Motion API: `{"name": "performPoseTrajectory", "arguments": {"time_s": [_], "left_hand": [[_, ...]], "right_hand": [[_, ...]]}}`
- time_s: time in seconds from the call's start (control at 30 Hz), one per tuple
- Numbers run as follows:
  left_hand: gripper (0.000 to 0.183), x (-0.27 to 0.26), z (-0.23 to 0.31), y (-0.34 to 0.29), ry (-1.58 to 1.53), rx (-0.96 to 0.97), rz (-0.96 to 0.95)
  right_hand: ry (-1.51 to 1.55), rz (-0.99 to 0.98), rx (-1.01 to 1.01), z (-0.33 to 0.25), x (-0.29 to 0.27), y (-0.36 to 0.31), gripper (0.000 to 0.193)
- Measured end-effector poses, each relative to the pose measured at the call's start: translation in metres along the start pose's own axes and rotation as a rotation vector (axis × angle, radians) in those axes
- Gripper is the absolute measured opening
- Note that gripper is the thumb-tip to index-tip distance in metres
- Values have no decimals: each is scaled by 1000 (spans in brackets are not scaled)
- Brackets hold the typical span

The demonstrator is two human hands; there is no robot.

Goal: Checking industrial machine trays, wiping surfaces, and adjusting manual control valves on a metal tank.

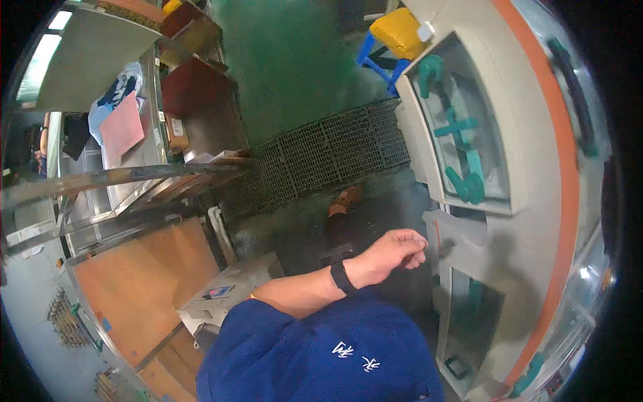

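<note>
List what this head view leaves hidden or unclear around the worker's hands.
- Right hand: fingers curl downward, so whether the grip holds anything cannot be told.
- Left hand: not in view; the blue shirt fills the lower edge.
- Machine window: the teal parts behind it are blurred by glare.
- Brown object on the floor: too blurred to identify.

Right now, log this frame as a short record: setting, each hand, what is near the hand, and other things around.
setting: workshop floor seen from above, beside a large beige machine with an orange stripe and windows
left hand: not in view
right hand: loosely curled, holding nothing visible, close to the machine front; black wristband on the wrist
nearest things: dark plastic grid mat on the floor, brown shoe
clothing: blue shirt
other: yellow and blue stool, plywood-topped bench, metal table
</note>
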State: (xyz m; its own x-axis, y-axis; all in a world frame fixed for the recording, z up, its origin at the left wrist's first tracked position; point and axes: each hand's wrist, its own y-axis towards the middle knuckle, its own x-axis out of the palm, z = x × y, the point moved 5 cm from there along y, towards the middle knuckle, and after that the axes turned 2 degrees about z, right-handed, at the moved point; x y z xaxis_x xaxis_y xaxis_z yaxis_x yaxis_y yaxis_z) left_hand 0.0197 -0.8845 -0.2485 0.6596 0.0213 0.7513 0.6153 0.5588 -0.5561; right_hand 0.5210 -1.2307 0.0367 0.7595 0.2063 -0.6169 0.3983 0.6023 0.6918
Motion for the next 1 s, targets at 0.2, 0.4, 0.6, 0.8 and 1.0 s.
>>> {"name": "performPoseTrajectory", "arguments": {"time_s": [0.2, 0.4, 0.6, 0.8, 1.0], "left_hand": [[12, -71, 105, 24, -75, 37, 208], [12, -95, 141, 33, -135, 45, 227], [13, -97, 146, 45, -118, 12, 211], [11, -80, 150, 46, -65, 1, 205], [11, -41, 138, 39, 39, 0, 119]], "right_hand": [[-319, -359, 135, 35, 21, 4, 77], [-175, -382, 279, 24, 27, 19, 69], [-68, -381, 376, 25, 37, 28, 62], [53, -339, 511, 56, 39, 16, 55], [330, -262, 688, 106, 51, -7, 49]]}}
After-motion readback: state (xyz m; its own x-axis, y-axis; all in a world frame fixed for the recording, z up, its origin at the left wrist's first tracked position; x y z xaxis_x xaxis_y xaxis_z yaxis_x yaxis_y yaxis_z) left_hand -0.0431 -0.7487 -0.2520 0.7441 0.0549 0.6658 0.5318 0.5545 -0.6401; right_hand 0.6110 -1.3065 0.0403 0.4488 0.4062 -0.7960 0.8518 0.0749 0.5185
